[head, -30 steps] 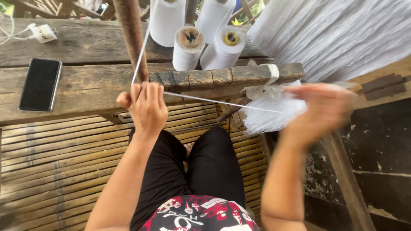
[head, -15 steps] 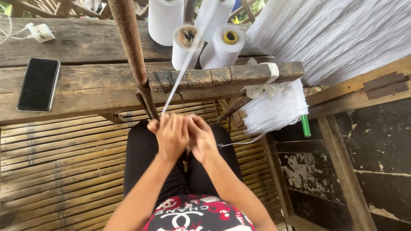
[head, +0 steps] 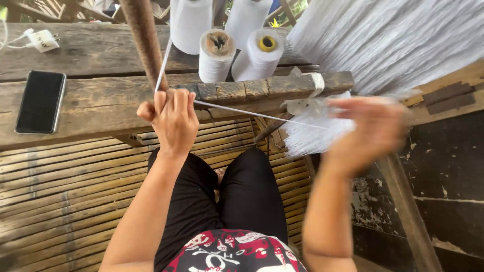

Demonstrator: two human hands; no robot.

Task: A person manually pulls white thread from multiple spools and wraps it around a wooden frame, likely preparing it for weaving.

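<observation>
Head cam, looking down: left hand point(head: 174, 121) is closed around the white thread point(head: 242, 113), pinching it just below the rusty pole point(head: 143, 40). From that fist the strand runs up toward the white cones point(head: 217, 55) and sideways to the right hand point(head: 373, 131), which is a blur, so I can't tell its grip. Just beside that hand hangs the wound white bundle point(head: 312, 133). I'd say keep the left pinch firm and the strand taut so wraps lie even. The phone point(head: 39, 100) lies well off to the left.
</observation>
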